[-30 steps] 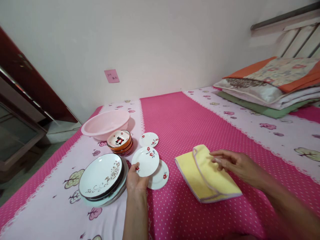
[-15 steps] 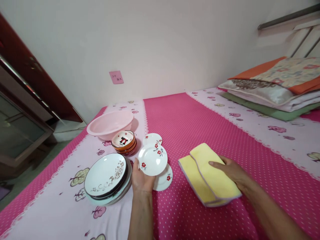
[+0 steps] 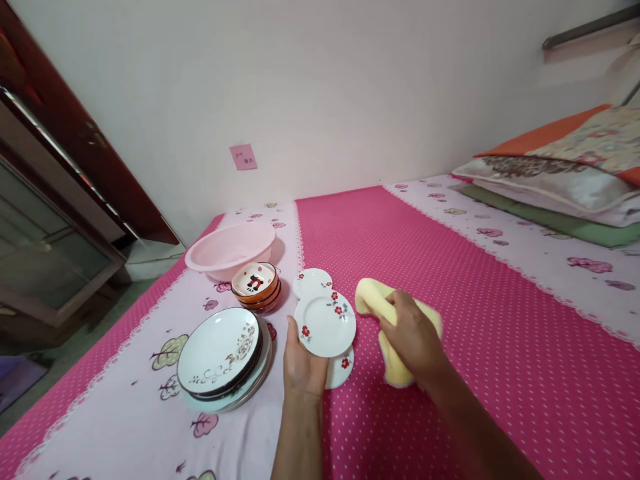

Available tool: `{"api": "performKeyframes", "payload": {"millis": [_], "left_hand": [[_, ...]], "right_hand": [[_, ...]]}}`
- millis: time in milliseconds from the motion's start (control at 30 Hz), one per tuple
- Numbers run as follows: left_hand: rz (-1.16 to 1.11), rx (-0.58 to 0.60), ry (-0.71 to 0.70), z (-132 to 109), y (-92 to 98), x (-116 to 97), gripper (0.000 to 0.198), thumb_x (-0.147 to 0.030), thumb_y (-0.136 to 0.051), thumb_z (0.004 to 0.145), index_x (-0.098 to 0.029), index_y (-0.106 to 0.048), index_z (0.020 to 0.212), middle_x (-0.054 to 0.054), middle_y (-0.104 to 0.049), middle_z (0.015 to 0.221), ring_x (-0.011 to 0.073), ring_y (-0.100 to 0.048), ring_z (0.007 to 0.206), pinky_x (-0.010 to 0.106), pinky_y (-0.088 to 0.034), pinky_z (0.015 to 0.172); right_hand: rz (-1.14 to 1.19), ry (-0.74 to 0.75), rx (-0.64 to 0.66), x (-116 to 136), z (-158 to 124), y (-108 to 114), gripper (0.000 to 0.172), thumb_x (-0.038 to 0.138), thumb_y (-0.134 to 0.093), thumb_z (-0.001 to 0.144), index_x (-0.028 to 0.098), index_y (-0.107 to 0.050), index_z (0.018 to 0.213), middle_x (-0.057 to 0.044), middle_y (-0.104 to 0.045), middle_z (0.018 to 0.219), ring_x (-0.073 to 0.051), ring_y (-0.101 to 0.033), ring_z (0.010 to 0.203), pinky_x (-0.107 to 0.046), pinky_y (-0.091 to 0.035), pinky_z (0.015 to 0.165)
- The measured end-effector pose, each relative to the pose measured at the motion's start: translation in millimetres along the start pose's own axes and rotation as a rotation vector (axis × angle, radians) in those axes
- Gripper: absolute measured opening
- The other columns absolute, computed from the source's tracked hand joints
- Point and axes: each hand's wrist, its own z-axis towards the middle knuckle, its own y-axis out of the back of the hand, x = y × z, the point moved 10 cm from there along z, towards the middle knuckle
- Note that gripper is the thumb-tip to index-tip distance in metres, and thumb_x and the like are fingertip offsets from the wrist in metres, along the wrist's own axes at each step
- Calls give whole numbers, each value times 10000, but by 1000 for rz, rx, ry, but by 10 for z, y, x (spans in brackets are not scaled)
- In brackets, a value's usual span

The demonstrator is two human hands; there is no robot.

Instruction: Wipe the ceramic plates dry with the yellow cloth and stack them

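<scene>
My left hand (image 3: 306, 365) grips a small white plate (image 3: 324, 327) with red flowers by its lower left edge, the fingers hidden beneath it. Two more such plates lie on the pink dotted cover: a far plate (image 3: 313, 280) and a near plate (image 3: 341, 372), each partly hidden by the held one. To the right, my right hand (image 3: 413, 333) is closed around a bunched yellow cloth (image 3: 397, 365), a short gap from the held plate. Left of my left hand is a stack of larger plates (image 3: 217, 350), the top one white with a dark rim and brown flowers.
Behind the large plates stands a stack of small orange bowls (image 3: 256, 288). A pink basin (image 3: 230, 250) sits farther back, near the wall. Folded bedding (image 3: 555, 193) is piled at the right. The bed's left edge drops to the floor.
My right hand has lifted and bunched the folded yellow cloth and brought it left, toward the plate. The left hand still holds the plate. The view has shifted slightly.
</scene>
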Motion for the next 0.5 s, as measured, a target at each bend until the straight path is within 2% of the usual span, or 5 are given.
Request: {"api": "performKeyframes", "payload": {"millis": [100,233,367,500], "left_hand": [[32,27,23,-5,-65,125,533,-487,-412,1029,-155,-631,1385,151,-697,1325,314,-586,1318,485,-391,1168],[75,18,18,-36,-132,231,523,-463,-419,1035,-92,-669,1306,165,-687,1339,284,-582,1325,407,-415,1154],[102,-21,-22,-65,-135,213,511,-435,-387,1051,-82,-708,1232,169,-707,1302,272,-623,1275,382,-437,1134],[121,0,-24,-84,-146,190,512,-432,-378,1055,-81,-727,1185,169,-740,1229,263,-646,1242,379,-443,1127]], "right_hand": [[107,6,47,104,-74,-221,182,221,-583,840,212,-541,1017,-78,-659,999,-256,-667,862,-361,-501,752],[233,89,57,372,-137,-352,225,160,-586,808,207,-554,1025,-85,-621,1045,-265,-654,965,-405,-529,860],[384,161,134,587,-216,-460,318,75,-580,751,196,-576,1045,-91,-593,1089,-259,-636,1039,-434,-532,959],[502,212,243,774,-314,-483,373,23,-549,731,196,-606,1055,-86,-611,1109,-240,-632,1079,-418,-524,1008]]}}
